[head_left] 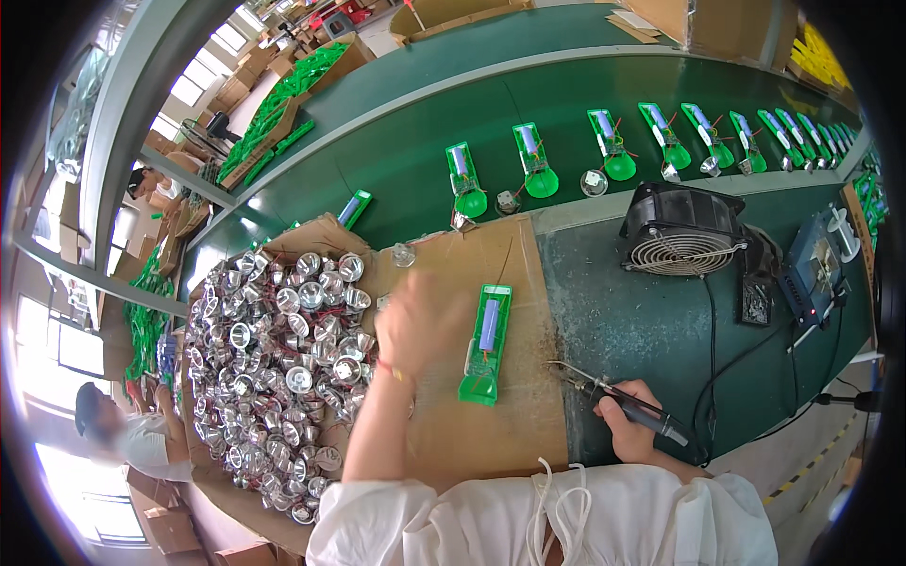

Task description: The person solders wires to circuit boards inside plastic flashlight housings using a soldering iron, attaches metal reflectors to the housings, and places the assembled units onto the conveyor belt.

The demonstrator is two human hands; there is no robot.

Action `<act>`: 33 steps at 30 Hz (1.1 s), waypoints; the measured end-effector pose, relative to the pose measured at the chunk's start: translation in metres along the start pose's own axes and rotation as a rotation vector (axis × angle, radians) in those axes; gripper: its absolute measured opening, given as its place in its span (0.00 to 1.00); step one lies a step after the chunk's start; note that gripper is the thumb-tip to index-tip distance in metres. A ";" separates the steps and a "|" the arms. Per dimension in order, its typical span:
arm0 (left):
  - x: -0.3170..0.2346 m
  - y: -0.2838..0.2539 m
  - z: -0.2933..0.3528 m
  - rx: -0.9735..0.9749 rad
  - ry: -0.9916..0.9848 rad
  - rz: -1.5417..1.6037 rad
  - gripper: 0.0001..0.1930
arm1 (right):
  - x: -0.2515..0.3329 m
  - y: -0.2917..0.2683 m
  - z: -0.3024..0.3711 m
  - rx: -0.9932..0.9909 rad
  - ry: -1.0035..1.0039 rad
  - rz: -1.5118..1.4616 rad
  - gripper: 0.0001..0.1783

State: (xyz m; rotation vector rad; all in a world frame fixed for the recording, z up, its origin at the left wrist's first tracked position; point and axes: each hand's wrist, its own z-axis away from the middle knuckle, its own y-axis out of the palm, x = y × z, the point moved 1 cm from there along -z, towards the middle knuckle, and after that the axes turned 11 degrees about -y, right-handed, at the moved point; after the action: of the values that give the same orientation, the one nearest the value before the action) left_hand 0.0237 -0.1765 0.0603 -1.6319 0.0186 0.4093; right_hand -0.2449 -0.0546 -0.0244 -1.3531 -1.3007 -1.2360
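Observation:
My right hand (627, 426) is closed around the dark handle of a soldering iron (658, 421), its metal tip pointing left over the edge of the cardboard sheet. Motion blurs my left hand (415, 319), which is above the cardboard beside the heap of reflectors; its fingers are smeared, so what it holds cannot be told. Between the hands lies a green plastic housing (479, 389) with a blue cylindrical battery (490, 324) and thin wires. A small clear plastic piece (403, 254) sits just beyond my left hand. Several silvery reflectors (299, 379) with wires fill a cardboard box at my left.
A black fan (683, 241) and a blue soldering station (810, 274) with cables stand on the right. Along the green bench (396, 141) runs a row of similar green housings (540, 179) with reflectors wired on. Another person (132, 429) sits at far left.

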 end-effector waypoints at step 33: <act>0.035 0.030 0.151 0.213 0.125 0.501 0.03 | -0.007 0.009 0.013 -0.023 -0.076 -0.147 0.10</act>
State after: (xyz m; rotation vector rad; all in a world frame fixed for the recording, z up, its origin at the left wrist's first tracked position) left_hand 0.0113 -0.0258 0.0151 -1.4290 0.5562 0.6611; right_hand -0.2345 -0.0439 -0.0330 -1.3522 -1.4651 -1.3125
